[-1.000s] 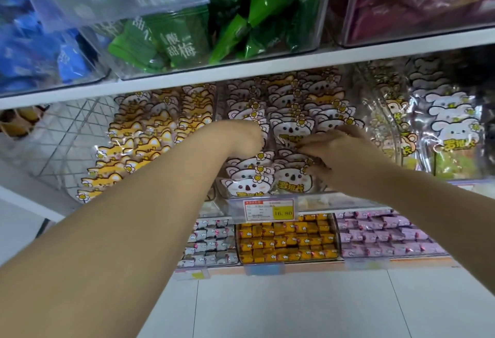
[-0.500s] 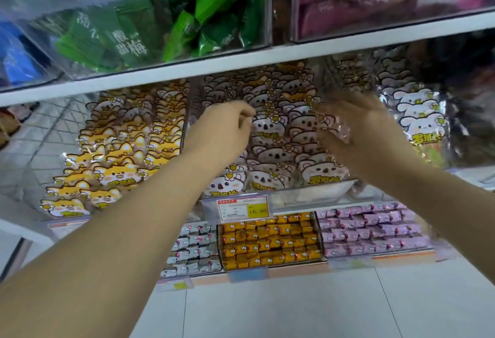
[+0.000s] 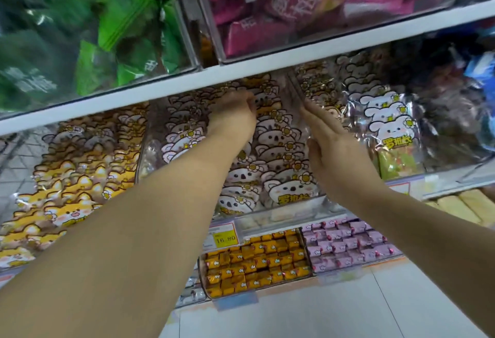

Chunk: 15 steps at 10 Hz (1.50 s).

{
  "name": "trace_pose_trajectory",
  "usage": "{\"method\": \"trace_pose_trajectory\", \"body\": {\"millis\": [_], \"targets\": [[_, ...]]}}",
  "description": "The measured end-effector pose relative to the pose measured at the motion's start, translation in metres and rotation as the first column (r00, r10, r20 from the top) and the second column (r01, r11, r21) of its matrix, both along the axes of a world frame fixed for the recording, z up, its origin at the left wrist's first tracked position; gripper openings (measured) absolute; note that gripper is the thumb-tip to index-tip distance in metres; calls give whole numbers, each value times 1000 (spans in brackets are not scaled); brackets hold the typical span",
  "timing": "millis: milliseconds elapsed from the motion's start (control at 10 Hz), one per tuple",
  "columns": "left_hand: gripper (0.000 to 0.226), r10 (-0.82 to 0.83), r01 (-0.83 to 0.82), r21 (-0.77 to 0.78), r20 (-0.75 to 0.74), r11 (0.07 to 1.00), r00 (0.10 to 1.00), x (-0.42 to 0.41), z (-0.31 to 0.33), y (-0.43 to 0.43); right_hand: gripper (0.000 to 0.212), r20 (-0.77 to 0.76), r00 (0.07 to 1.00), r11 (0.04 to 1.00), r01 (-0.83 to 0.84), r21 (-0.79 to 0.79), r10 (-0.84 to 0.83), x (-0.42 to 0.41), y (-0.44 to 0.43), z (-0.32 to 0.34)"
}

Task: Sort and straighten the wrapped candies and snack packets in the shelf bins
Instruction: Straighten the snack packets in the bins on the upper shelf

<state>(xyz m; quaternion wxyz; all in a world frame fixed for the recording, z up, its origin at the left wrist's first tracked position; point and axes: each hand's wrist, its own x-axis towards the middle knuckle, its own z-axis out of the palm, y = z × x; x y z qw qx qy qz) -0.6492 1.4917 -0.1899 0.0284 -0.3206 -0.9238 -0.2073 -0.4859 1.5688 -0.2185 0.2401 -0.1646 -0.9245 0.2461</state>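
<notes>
Since the earlier frame, both hands have been pushed farther back into the middle bin [image 3: 144, 155], and the right hand, then raised over the rows, is now laid along their right side. Koala packets [image 3: 278, 150] are stacked in overlapping rows in this clear bin on the middle shelf. The left hand [image 3: 233, 115] is set on the far rows, just under the upper shelf board [image 3: 321, 50]. Its fingers are bent down among the packets, and whether one is grasped cannot be told. The right hand [image 3: 337, 147] is held with fingers [image 3: 314, 116] straight and released, pressed against the right edge of the rows beside the bin's clear wall. Yellow fox packets [image 3: 72, 185] are seen in the left bin and white bunny packets [image 3: 388, 128] in the right one. Green packets [image 3: 120, 24] and pink packets [image 3: 294, 8] are kept above. Nearer and lower, a price tag [image 3: 225, 238], orange candies [image 3: 257, 260] and purple candies [image 3: 348, 244] are seen.
</notes>
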Motion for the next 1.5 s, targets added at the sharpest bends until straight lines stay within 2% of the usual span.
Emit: {"method": "trace_pose_trajectory", "body": {"millis": [100,200,300,400,500,600,700,800,900,1000,1100,1200,1300,1400,1500], "targets": [[25,56,-55,-19,82,998,995,-7,1,8,48,-29,1000,1000,-10,-1,10,-1,2,-4],[25,41,-38,-25,140,999,989,-11,5,10,47,-62,998,1000,-23,-9,23,-3,3,-8],[21,25,-27,41,49,999,998,-10,1,7,49,-80,997,1000,-25,0,25,-4,4,-11],[21,-31,28,60,49,998,998,-9,-4,3,50,-79,997,1000,-23,18,24,-4,4,-12],[13,-75,71,-58,-74,996,994,-14,-5,4,50,-86,996,1000,-20,18,22,-4,4,-13],[10,-158,148,-105,-99,983,982,-11,-1,2,49,-102,995,1000,-20,7,20,-4,4,-13],[3,-175,172,-57,-50,983,983,-6,0,-1,51,-106,994,1000,-18,16,20,-4,4,-13],[8,-157,157,-7,-10,988,988,1,5,-5,50,-105,994,1000,-25,9,25,-4,4,-13],[7,-172,188,79,-172,979,970,8,8,-13,50,-106,994,999,-32,11,33,-4,4,-13],[18,-83,191,348,-303,918,949,19,9,-31,50,-84,996,1000,-19,-7,19,-3,3,-11],[13,-79,189,483,-238,855,968,42,12,-55,50,-69,998,999,-8,-32,6,-3,1,-8],[7,-148,233,543,-197,807,969,55,13,-75,50,-62,998,999,31,-23,-33,-2,-4,-2],[9,-256,300,594,-160,746,953,62,18,-92,57,-80,994,995,74,69,-68,2,-23,8],[6,-340,399,600,-215,693,915,71,18,-115,46,-160,987,986,16,167,11,1,-56,20],[8,-384,406,637,-183,655,905,70,19,-146,22,-271,960,985,-17,171,64,-8,-89,34]]}}
